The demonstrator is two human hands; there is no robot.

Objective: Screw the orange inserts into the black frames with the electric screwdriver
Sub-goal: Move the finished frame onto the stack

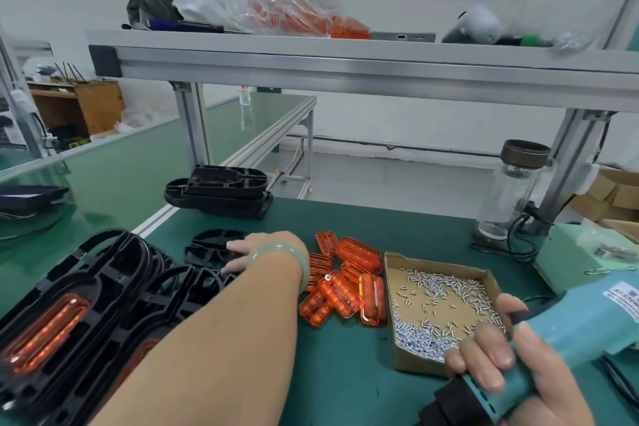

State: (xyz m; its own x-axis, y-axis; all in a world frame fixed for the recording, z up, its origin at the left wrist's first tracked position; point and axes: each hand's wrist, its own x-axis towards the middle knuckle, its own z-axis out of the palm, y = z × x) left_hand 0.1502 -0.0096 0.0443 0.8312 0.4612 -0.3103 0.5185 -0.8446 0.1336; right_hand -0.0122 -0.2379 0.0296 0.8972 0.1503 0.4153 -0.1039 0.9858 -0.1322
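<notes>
A teal electric screwdriver point(567, 328) is gripped by the right hand point(511, 380). The left hand point(266, 252) is laid on a black plastic frame point(211, 247); whether it is gripped cannot be told. Translucent orange inserts point(342, 284) are heaped just beside it on the green bench point(363, 221).

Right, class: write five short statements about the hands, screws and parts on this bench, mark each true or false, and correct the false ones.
1. The right hand grips the electric screwdriver. True.
2. The screws lie in a metal bowl. False: they lie in a shallow cardboard box.
3. The left hand touches a black frame lying on the table. True.
4. The loose orange inserts lie to the right of the box. False: they lie to its left, between the box and the left hand.
5. Every black frame in view is bare. False: frames in the near left stack already hold orange inserts.
</notes>
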